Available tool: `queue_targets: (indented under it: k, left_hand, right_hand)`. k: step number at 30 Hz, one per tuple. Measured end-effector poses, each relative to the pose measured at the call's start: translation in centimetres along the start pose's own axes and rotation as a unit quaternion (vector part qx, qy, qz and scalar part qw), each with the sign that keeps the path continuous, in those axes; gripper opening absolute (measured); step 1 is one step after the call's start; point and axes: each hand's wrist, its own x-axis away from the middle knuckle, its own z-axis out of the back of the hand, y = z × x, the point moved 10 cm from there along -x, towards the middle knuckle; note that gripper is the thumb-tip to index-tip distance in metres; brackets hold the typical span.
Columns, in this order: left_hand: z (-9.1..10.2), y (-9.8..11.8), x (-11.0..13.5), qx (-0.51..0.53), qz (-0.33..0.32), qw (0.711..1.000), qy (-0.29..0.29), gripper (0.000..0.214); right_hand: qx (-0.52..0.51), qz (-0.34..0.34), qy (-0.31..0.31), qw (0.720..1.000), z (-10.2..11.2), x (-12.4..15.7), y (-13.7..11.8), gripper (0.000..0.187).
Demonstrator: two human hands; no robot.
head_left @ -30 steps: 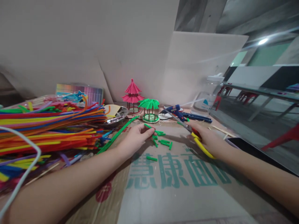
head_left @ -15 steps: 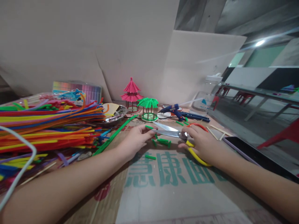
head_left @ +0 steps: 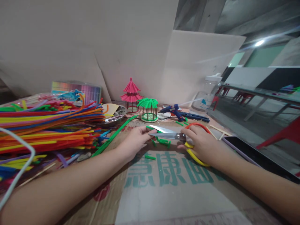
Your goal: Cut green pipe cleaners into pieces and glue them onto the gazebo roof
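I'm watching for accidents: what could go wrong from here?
The scissors in the right hand are open, blade tips close to the fingers of the left hand, so a nick is possible. The green piece held there looks short, so it might slip among the loose green pieces.

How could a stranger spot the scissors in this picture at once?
Start at the cardboard with green lettering. Over it, the right hand grips the scissors, open blades toward the left hand. Orange and yellow handles set them apart from the small green pieces nearby.
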Motion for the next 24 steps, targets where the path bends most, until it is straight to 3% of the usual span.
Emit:
queue_targets:
  k: [13, 24]
  left_hand:
    - [-0.02, -0.57, -0.77, 0.023, -0.010, 0.999, -0.032, 0.035]
    - [-0.09, -0.77, -0.67, 0.031, 0.007, 0.999, -0.027, 0.031]
  right_hand:
    - [0.001, 0.014, 0.021, 1.000, 0.20, 0.03, -0.14, 0.033]
    - [-0.003, 0.013, 0.015, 1.000, 0.28, 0.16, -0.33, 0.032]
